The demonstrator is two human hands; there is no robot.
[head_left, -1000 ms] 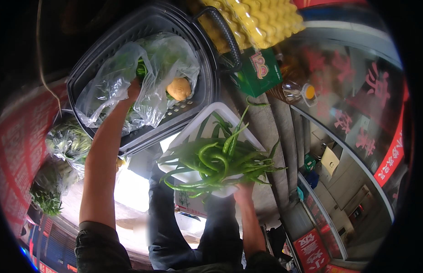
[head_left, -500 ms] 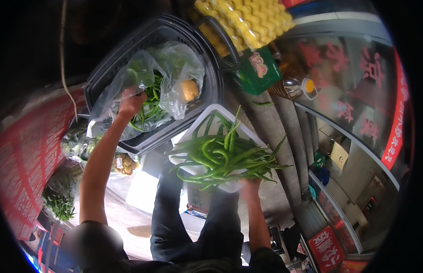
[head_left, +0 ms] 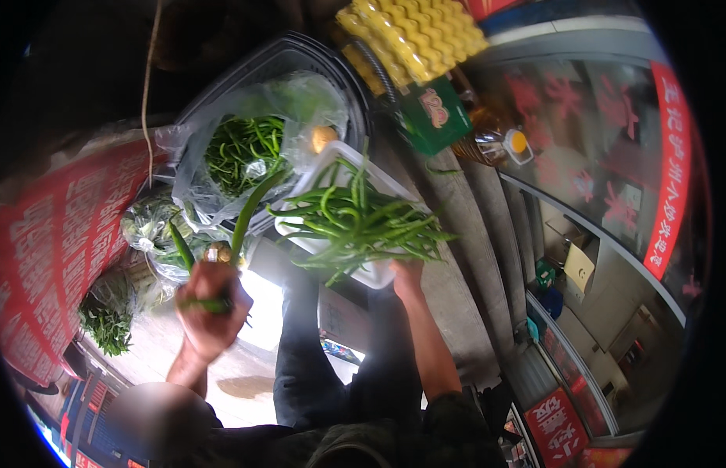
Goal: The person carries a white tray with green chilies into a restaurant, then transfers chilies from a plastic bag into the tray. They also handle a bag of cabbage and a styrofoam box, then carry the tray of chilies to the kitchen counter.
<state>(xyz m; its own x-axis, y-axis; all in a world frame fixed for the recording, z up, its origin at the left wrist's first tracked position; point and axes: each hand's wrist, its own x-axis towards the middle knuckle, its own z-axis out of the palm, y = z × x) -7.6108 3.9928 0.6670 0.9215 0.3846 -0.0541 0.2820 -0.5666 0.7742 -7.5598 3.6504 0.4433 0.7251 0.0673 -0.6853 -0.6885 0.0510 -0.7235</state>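
My left hand [head_left: 213,304] is a closed fist at the lower left, with long green chili peppers [head_left: 246,222] sticking out of it. At the centre, my right hand [head_left: 407,274] grips the near edge of a white plastic tray [head_left: 372,273]. Heaped in that tray are many long green chili peppers [head_left: 370,222], some hanging over its rim. Beyond it, a black basket [head_left: 296,48] holds an opened clear plastic bag [head_left: 304,97]. Thinner green peppers [head_left: 242,152] lie inside the bag, and a round tan item [head_left: 324,139], potato-like, shows beside them.
Yellow egg trays [head_left: 417,35], a green box [head_left: 441,113] and a jug of oil with a yellow cap [head_left: 491,140] stand at the back. Bagged greens [head_left: 109,320] sit at left by a red printed banner [head_left: 74,234]. Ledges [head_left: 488,226] and glass panels lie right.
My left hand has come out of the bag and back toward me, bringing green chili peppers. My right hand has moved the tray up and left, so it now overlaps the basket's edge.
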